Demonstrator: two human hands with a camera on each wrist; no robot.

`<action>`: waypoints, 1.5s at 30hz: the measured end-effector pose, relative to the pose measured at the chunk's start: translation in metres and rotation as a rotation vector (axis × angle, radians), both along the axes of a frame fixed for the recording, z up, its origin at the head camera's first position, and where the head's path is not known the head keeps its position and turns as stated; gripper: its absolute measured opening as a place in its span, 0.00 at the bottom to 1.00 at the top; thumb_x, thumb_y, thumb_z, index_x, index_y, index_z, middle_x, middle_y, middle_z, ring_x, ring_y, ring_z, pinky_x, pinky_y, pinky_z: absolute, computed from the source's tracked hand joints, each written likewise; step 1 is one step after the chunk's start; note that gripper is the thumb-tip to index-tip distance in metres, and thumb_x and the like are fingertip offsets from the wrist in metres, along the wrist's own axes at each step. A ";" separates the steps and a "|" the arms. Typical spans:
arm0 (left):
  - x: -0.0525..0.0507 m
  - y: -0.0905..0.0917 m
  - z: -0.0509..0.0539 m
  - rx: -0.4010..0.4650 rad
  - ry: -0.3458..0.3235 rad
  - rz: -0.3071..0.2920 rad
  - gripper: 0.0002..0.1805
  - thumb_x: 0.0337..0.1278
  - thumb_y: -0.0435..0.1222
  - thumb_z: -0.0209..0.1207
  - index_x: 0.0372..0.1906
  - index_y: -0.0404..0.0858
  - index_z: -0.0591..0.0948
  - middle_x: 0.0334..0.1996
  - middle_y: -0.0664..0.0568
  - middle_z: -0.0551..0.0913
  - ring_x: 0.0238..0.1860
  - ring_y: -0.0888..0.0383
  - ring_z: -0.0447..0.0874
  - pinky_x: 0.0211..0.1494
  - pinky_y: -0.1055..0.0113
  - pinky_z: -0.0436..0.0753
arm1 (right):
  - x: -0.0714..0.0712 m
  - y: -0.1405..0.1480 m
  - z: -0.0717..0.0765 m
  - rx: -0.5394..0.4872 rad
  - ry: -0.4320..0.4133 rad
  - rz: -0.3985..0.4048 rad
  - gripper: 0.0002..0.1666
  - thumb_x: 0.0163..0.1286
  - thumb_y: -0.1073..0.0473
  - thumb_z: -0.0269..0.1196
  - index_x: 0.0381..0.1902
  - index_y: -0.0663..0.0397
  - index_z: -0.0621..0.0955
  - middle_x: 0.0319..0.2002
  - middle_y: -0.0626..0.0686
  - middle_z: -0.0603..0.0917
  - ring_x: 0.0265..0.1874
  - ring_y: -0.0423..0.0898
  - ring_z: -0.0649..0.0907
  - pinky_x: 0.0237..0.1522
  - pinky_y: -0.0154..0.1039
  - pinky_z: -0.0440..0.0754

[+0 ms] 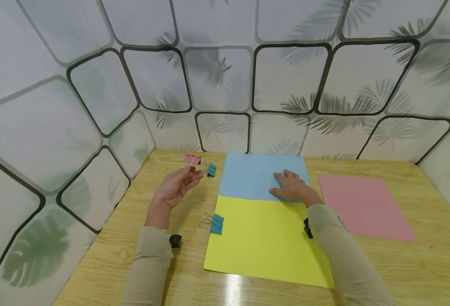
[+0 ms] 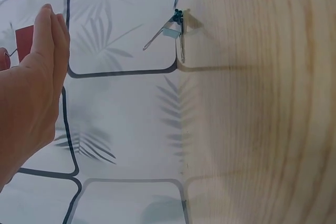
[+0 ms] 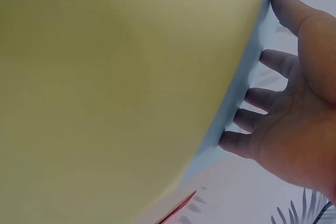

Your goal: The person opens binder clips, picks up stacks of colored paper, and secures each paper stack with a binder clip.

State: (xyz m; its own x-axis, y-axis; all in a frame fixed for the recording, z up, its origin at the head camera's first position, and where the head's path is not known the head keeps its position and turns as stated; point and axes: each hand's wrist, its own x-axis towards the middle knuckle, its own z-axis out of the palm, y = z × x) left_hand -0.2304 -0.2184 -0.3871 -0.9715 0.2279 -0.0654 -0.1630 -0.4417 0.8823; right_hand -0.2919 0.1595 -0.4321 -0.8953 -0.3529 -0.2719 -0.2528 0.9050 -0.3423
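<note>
The left hand [image 1: 174,187] pinches a pink binder clip [image 1: 192,159] by its wire handles, raised above the table's back left; in the left wrist view part of the red-pink clip [image 2: 24,43] shows behind the fingers [image 2: 50,35]. With fingers spread, the right hand [image 1: 292,187] rests on the blue sheet [image 1: 247,174], near its lower right; the right wrist view shows the fingertips touching the blue sheet. Directly in front of the blue sheet lies a yellow sheet [image 1: 267,238]. A teal binder clip [image 1: 217,224] sits at the yellow sheet's left edge.
Another teal clip [image 1: 211,170] stands just left of the blue sheet. To the right, a pink sheet [image 1: 366,206] lies on the wooden table [image 1: 431,263]. A patterned backdrop [image 1: 225,76] rises behind the table and along its left side.
</note>
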 end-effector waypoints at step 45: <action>0.000 -0.001 -0.001 -0.104 0.134 0.091 0.11 0.76 0.32 0.46 0.46 0.36 0.81 0.37 0.49 0.88 0.40 0.60 0.88 0.48 0.69 0.84 | -0.009 0.021 0.016 -0.148 -0.091 -0.523 0.54 0.64 0.57 0.68 0.71 0.79 0.49 0.62 0.87 0.53 0.61 0.80 0.58 0.60 0.68 0.65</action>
State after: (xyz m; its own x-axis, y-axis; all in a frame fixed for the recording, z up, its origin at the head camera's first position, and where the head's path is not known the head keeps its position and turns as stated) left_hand -0.2306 -0.2190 -0.3879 -0.9893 0.1375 0.0478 -0.0041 -0.3550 0.9349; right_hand -0.3011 0.1808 -0.4161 -0.9367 0.0922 -0.3378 0.2542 0.8424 -0.4751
